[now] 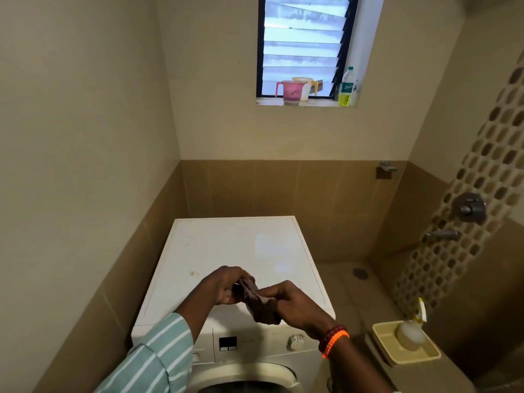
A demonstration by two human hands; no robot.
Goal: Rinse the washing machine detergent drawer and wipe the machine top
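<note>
A white front-loading washing machine stands against the back wall; its flat top (226, 245) shows a few small brown spots. Over the top's front edge, my left hand (224, 285) and my right hand (292, 302) both grip a dark brown cloth (263, 310), bunched between them and hanging down a little. The detergent drawer front (198, 357) sits closed at the panel's left, partly hidden by my striped sleeve. A program knob (295, 342) is at the panel's right.
A soap dish with a white soap (408, 337) rests on a ledge at the right. Wall taps (442, 235) and a mixer (469, 207) are on the right wall. The windowsill holds mugs (292, 93) and a bottle (346, 87). A floor drain (360, 273) lies beside the machine.
</note>
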